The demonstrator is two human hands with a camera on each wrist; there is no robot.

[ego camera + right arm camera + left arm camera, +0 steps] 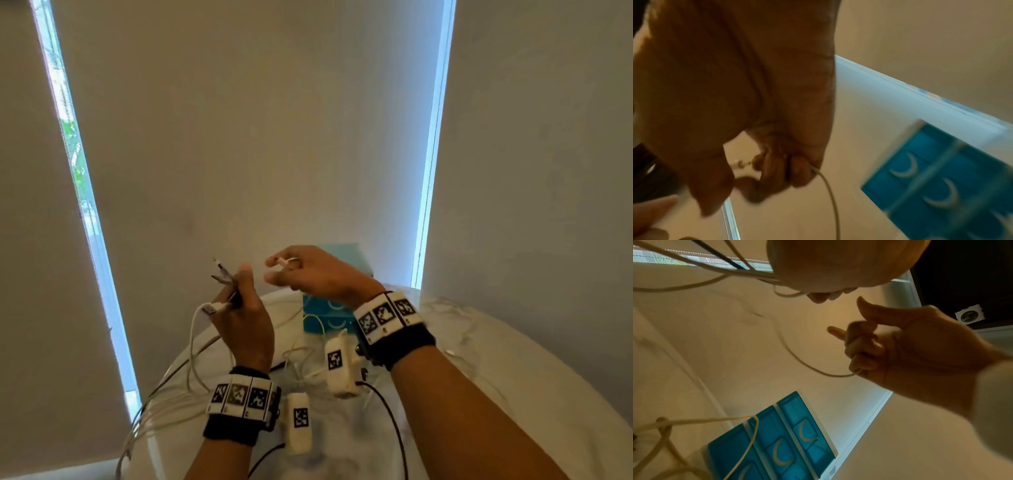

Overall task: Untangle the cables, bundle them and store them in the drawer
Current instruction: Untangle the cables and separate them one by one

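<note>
Centrally, in the lower half of the head view, both hands were raised above a white round table (479, 342). The left hand (245, 325) was seen left of centre, its fingers curled round a bunch of cable ends (222, 277); several plugs stuck up and to the upper left from the fist, and a white USB plug (209, 309) pointed out to the left just beneath them. From that fist, white and dark cables (161, 394) were seen hanging in loops toward the lower left of the frame and lying across the table's near edge. The right hand (318, 274) was held just right of the left one, apart from it, with a single white cable (797, 356) gripped in its curled fingers and a small white plug (284, 262) pinched at the fingertips; in the left wrist view that cable was shown sagging in a long curve from the right fist at centre right up to the left hand at the top of the frame. A teal drawer unit (325, 315) was set on the table behind the hands, partly hidden by the right wrist; in the left wrist view three of its drawer fronts (781, 447) with pale crescent handles were shown at the bottom centre, all pushed in, and one white cable was draped over them.
</note>
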